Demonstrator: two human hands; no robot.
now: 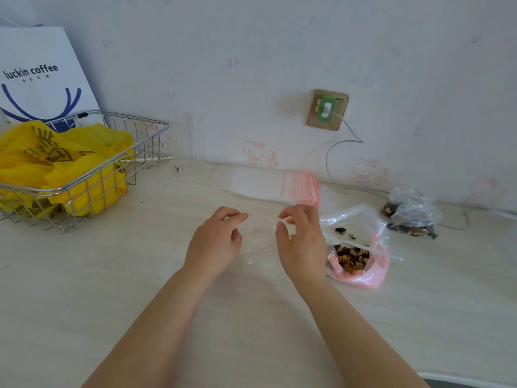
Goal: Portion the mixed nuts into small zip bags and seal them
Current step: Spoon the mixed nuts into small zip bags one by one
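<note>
A small clear plastic zip bag [258, 238] is pinched at its edges by both hands, left [216, 242] and right [300, 242], over open pale table [140, 275] left of the pink-edged bag of mixed nuts [355, 259]

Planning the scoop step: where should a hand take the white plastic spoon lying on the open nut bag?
Pinch the spoon by its handle end, coming from the right. The handle sticks out past the nut bag over bare table; the bowl end lies on the plastic above the nuts.
</note>
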